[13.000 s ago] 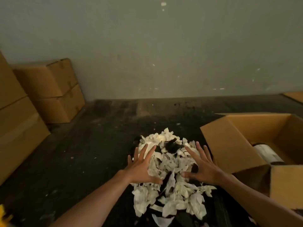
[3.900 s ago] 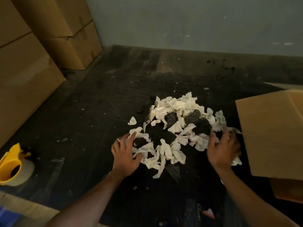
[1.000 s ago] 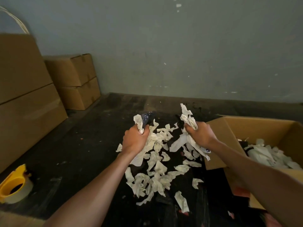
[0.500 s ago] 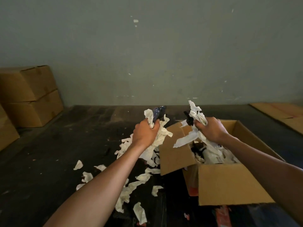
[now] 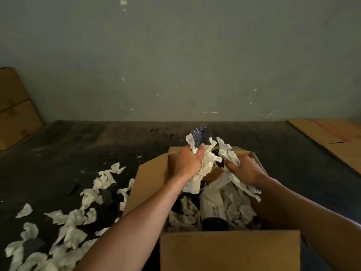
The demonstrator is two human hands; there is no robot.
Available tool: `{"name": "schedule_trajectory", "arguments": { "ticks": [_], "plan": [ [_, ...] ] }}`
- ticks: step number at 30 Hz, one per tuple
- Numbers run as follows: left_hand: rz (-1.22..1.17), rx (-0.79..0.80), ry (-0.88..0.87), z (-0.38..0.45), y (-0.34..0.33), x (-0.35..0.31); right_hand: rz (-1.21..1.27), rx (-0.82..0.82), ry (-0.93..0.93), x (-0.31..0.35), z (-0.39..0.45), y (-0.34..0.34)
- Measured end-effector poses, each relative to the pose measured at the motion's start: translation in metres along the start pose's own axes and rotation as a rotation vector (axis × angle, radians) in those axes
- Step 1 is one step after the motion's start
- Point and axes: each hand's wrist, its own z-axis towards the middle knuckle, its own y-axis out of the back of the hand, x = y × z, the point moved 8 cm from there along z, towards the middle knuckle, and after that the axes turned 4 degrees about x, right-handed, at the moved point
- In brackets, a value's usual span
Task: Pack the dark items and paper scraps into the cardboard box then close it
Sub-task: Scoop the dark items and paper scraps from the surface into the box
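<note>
Both hands have moved from beside the cardboard box to above its open top, the left hand clutching paper scraps and a dark item, the right hand clutching scraps, ready to drop them in before gathering the floor's remaining scraps.

Lighting is dim and flat, with no visible source and no glare. The wall reads as murky grey-green, darkening toward the upper corners. The dark floor swallows detail; only the pale paper scraps stand out against it. Shadows are soft and shapeless, deepest inside the cardboard box. Focus is soft overall, with fine grain. Wide-angle distortion bends the floor line and stretches the forearms at the lower edge.
</note>
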Motion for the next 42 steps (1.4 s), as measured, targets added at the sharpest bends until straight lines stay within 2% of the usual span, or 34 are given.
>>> {"name": "schedule_trajectory", "arguments": {
  "ticks": [4, 6, 8, 10, 12, 14, 16, 19, 20, 21, 24, 25, 28, 31, 32, 34, 36, 37, 39, 42],
  "plan": [
    [-0.098, -0.028, 0.137, 0.012, -0.021, 0.029, 0.029, 0.149, -0.092, -0.032, 0.018, -0.023],
    [-0.062, 0.005, 0.179, 0.013, -0.027, 0.048, 0.028, 0.285, -0.145, -0.047, 0.023, -0.04],
    [0.089, 0.157, 0.248, 0.011, -0.038, 0.071, -0.04, 0.405, -0.152, -0.057, 0.026, -0.054],
    [0.27, 0.443, 0.331, 0.001, -0.057, 0.095, -0.103, 0.44, -0.163, -0.066, 0.031, -0.06],
    [0.492, 0.65, 0.415, -0.008, -0.066, 0.121, -0.123, 0.456, -0.17, -0.069, 0.035, -0.058],
    [0.6, 0.742, 0.498, -0.014, -0.066, 0.137, -0.127, 0.461, -0.156, -0.067, 0.038, -0.054],
    [0.666, 0.743, 0.45, -0.012, -0.065, 0.134, -0.168, 0.433, -0.125, -0.065, 0.043, -0.053],
    [0.744, 0.688, 0.393, -0.009, -0.06, 0.131, -0.199, 0.313, -0.173, -0.079, 0.046, -0.06],
    [0.752, 0.722, 0.4, -0.013, -0.063, 0.133, -0.207, 0.305, -0.17, -0.086, 0.045, -0.069],
    [0.765, 0.771, 0.419, -0.019, -0.069, 0.141, -0.241, 0.358, -0.154, -0.091, 0.043, -0.081],
    [0.861, 0.917, 0.483, -0.042, -0.081, 0.158, -0.467, 0.655, -0.166, -0.112, 0.028, -0.117],
    [0.861, 0.925, 0.479, -0.044, -0.081, 0.154, -0.49, 0.686, -0.172, -0.113, 0.028, -0.116],
    [0.862, 0.923, 0.463, -0.034, -0.071, 0.139, -0.444, 0.609, -0.127, -0.093, 0.035, -0.086],
    [0.974, 0.934, 0.424, -0.03, -0.06, 0.119, -0.415, 0.561, -0.098, -0.069, 0.028, -0.06],
    [1.002, 0.953, 0.418, -0.034, -0.061, 0.116, -0.447, 0.611, -0.083, -0.066, 0.02, -0.062],
    [1.048, 1.012, 0.421, -0.053, -0.067, 0.115, -0.569, 0.811, -0.09, -0.072, -0.007, -0.08],
    [1.018, 1.097, 0.432, -0.078, -0.079, 0.12, -0.663, 1.02, -0.126, -0.087, -0.037, -0.103],
    [0.971, 1.126, 0.443, -0.089, -0.085, 0.122, -0.687, 1.064, -0.124, -0.092, -0.044, -0.109],
    [0.918, 1.126, 0.462, -0.098, -0.086, 0.12, -0.689, 1.04, -0.087, -0.087, -0.045, -0.106],
    [0.976, 1.051, 0.41, -0.09, -0.074, 0.108, -0.635, 0.888, -0.032, -0.073, -0.025, -0.084]
  ]
}}
